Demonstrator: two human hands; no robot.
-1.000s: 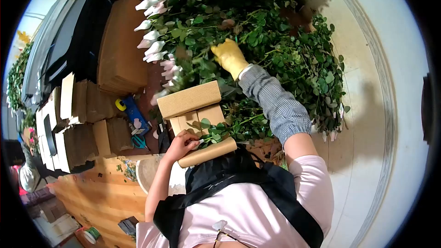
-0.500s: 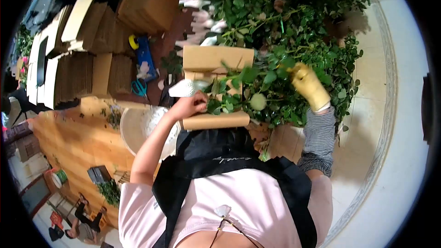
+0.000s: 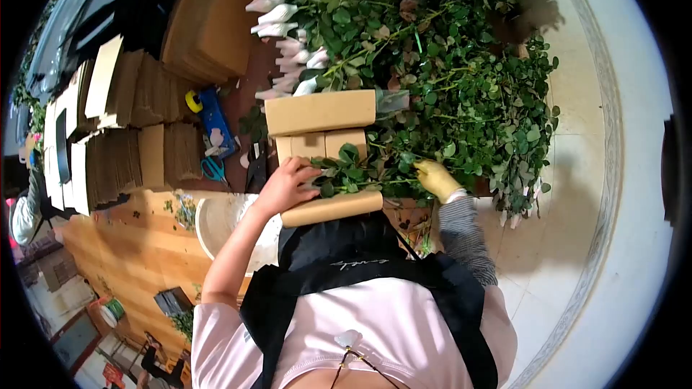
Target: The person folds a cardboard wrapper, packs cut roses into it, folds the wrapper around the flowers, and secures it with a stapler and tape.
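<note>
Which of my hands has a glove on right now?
Your right hand: it wears a yellow glove below a striped sleeve. Your left hand is bare.

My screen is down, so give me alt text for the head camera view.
Bare left hand and yellow-gloved right hand are at opposite ends of leafy stems crossing an open cardboard wrap. Beyond lies heaped greenery with white-covered heads; scissors and cardboard stacks are at left.

The gloved right hand (image 3: pixel 437 180) touches leafy stems (image 3: pixel 404 173).
</note>
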